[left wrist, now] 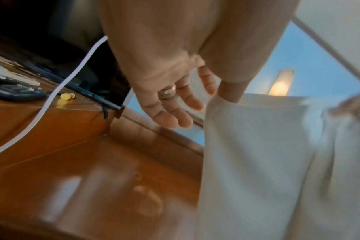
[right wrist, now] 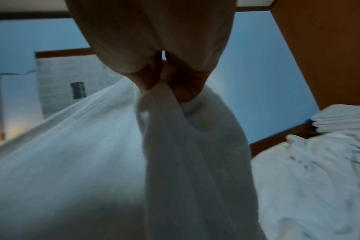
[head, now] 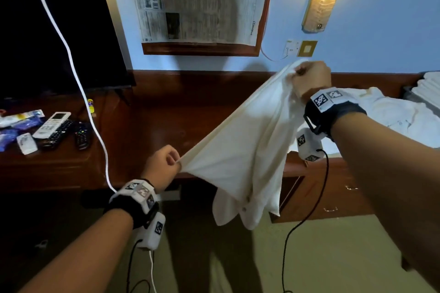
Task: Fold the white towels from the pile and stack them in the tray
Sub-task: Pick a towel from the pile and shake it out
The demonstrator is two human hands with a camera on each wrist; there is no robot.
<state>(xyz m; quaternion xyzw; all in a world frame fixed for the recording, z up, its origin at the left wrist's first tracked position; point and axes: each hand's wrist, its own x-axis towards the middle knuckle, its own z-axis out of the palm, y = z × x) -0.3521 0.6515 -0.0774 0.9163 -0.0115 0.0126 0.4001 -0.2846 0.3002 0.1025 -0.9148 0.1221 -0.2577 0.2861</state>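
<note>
A white towel hangs in the air above the wooden desk, stretched slantwise between both hands. My left hand pinches its lower left corner at the desk's front edge; in the left wrist view the thumb and forefinger hold the cloth and the other fingers hang loose. My right hand, raised higher, grips the bunched upper corner, fingers curled round the cloth. The crumpled towel pile lies on the desk at right. Folded towels are stacked in the dark tray at far right.
A dark TV stands at back left, with remote controls, packets and a small yellow bottle on the desk in front of it. A white cable hangs across the left. Desk drawers are below the towel.
</note>
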